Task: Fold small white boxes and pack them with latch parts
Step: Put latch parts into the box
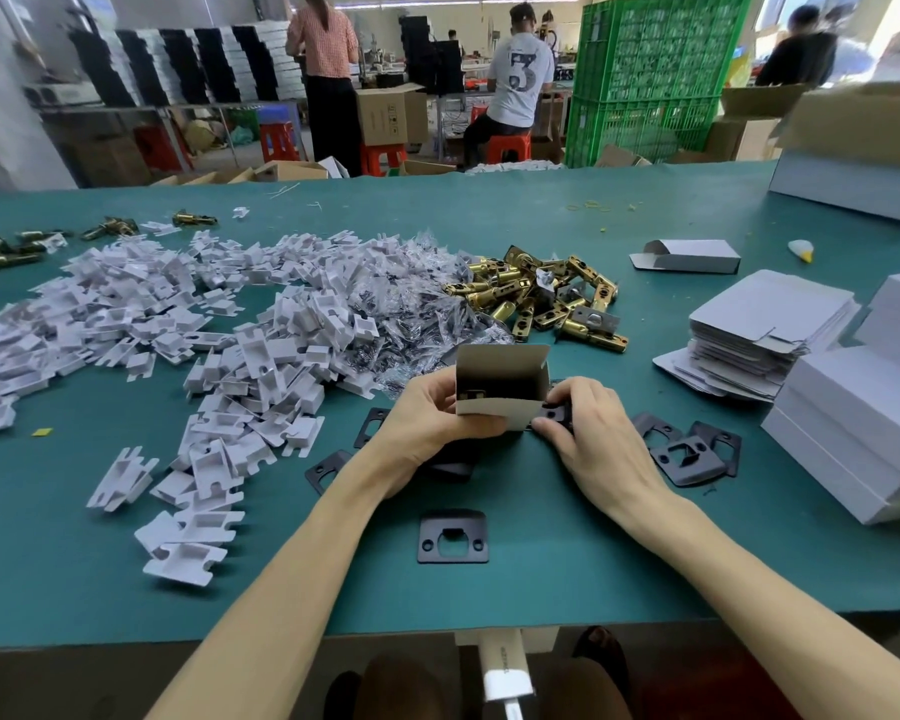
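While I am watching through the head camera, the left hand (427, 423) is gripping one small white box (500, 410) just above the green table (567, 579), its fingers curling round the box's left end. The box is standing open toward me, with a brass piece showing inside. The right hand (593, 444) is pinching one black strike plate (557, 413) at the box's right end. I am counting one loose plate (453, 536) lying alone near me, two left of the left wrist and three overlapping at right. One pile of brass latch bolts (541, 298) is lying behind the box, one folded box (687, 256) farther right, and one stack of flat box blanks (759, 330) near it.
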